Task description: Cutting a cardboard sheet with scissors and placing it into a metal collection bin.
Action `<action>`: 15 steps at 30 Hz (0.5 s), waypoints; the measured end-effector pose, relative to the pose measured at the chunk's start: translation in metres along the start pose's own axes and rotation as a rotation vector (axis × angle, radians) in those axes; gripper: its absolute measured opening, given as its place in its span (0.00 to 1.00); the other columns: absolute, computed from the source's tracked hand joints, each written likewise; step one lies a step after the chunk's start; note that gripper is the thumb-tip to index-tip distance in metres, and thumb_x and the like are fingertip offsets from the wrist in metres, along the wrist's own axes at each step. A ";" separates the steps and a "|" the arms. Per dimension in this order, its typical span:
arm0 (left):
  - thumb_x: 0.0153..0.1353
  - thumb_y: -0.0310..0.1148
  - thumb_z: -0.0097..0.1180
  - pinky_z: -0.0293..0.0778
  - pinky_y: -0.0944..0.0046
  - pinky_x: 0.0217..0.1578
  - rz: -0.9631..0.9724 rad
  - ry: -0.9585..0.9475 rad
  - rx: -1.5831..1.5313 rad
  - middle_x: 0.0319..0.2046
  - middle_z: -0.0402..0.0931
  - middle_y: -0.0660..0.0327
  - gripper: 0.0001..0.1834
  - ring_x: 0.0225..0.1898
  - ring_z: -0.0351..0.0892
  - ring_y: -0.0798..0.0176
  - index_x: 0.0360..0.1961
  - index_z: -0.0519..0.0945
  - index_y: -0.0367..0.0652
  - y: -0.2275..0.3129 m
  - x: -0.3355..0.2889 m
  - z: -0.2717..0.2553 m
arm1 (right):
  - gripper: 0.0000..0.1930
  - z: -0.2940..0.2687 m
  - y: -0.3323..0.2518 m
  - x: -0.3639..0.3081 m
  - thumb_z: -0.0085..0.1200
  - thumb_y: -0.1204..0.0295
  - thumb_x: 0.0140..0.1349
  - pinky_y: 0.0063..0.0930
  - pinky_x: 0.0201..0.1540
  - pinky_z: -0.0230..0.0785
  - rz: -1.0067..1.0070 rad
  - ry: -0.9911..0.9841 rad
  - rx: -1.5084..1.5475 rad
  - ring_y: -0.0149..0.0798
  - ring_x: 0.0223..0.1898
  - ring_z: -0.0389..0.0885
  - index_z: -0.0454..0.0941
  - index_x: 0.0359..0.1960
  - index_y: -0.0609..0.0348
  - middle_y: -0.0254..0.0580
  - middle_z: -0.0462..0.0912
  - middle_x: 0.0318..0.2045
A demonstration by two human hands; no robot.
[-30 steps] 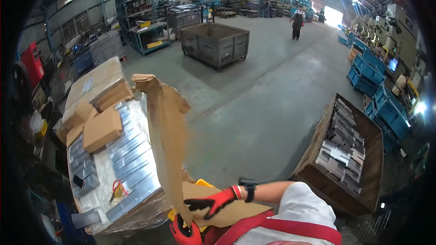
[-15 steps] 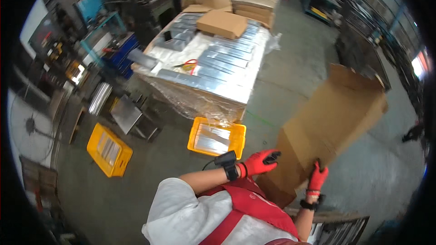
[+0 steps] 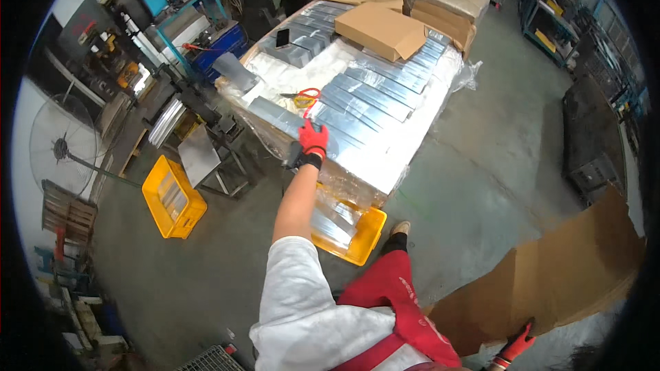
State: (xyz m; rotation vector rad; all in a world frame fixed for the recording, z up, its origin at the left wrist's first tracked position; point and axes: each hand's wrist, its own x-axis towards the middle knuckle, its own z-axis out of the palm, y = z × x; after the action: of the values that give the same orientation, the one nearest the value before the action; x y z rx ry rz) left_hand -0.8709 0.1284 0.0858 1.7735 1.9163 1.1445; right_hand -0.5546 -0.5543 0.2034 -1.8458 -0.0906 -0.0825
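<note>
From where I stand, the person's left arm is stretched straight ahead, the red-gloved left hand (image 3: 313, 140) palm down at the near edge of a wrapped stack of silvery metal strips (image 3: 375, 96). Its fingers are a little apart, just short of the red-handled scissors (image 3: 306, 99); I can't tell whether the fingertips touch the metal. The right arm hangs low and out to the side, where the right hand (image 3: 514, 349) has its fingers closed on the near edge of a big brown cardboard sheet (image 3: 536, 282), which slants away beyond it. A yellow crate (image 3: 368, 237) sits on the floor below the stack, strips inside.
</note>
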 end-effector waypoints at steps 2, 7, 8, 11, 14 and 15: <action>0.40 0.43 0.53 0.63 0.56 0.40 0.195 0.074 -0.006 0.36 0.70 0.49 0.25 0.41 0.66 0.49 0.40 0.69 0.42 0.000 0.032 0.015 | 0.16 0.026 -0.048 0.017 0.47 0.68 0.52 0.28 0.41 0.61 0.043 0.047 0.073 0.34 0.38 0.68 0.68 0.41 0.65 0.42 0.71 0.39; 0.49 0.28 0.42 0.60 0.64 0.47 0.533 -0.261 0.254 0.45 0.67 0.58 0.19 0.47 0.65 0.59 0.45 0.69 0.44 -0.024 0.079 0.036 | 0.13 0.060 -0.056 0.136 0.46 0.71 0.53 0.23 0.41 0.62 -0.052 0.080 -0.141 0.31 0.38 0.70 0.69 0.39 0.66 0.38 0.73 0.36; 0.50 0.29 0.43 0.61 0.63 0.47 0.370 -0.359 -0.150 0.46 0.66 0.56 0.18 0.47 0.65 0.57 0.45 0.69 0.42 0.005 0.072 0.042 | 0.13 0.067 -0.067 0.142 0.47 0.70 0.53 0.22 0.40 0.62 -0.043 0.152 -0.066 0.30 0.37 0.70 0.70 0.39 0.65 0.36 0.73 0.36; 0.50 0.32 0.43 0.66 0.58 0.37 -0.087 -0.238 0.365 0.39 0.68 0.47 0.16 0.40 0.68 0.49 0.42 0.70 0.39 -0.081 0.102 0.063 | 0.14 0.052 -0.077 0.189 0.49 0.69 0.52 0.20 0.38 0.61 -0.245 0.240 -0.238 0.28 0.35 0.70 0.70 0.38 0.64 0.34 0.73 0.34; 0.44 0.39 0.48 0.64 0.53 0.37 -0.119 -0.290 0.831 0.40 0.67 0.45 0.23 0.40 0.67 0.47 0.44 0.68 0.44 -0.249 0.174 0.054 | 0.14 0.073 -0.077 0.243 0.50 0.69 0.51 0.21 0.38 0.62 -0.249 0.272 -0.152 0.28 0.35 0.70 0.70 0.38 0.64 0.34 0.74 0.34; 0.44 0.39 0.48 0.64 0.53 0.37 -0.115 -0.271 0.861 0.40 0.67 0.45 0.23 0.40 0.67 0.47 0.44 0.68 0.44 -0.251 0.192 0.040 | 0.15 0.079 -0.085 0.259 0.50 0.69 0.51 0.21 0.38 0.62 -0.262 0.291 -0.121 0.29 0.35 0.70 0.70 0.39 0.64 0.35 0.74 0.34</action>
State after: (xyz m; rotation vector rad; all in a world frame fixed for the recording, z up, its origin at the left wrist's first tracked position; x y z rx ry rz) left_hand -1.0586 0.3399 -0.0609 1.9942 2.4706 -0.0258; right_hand -0.3050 -0.4496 0.2898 -1.9140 -0.1257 -0.5473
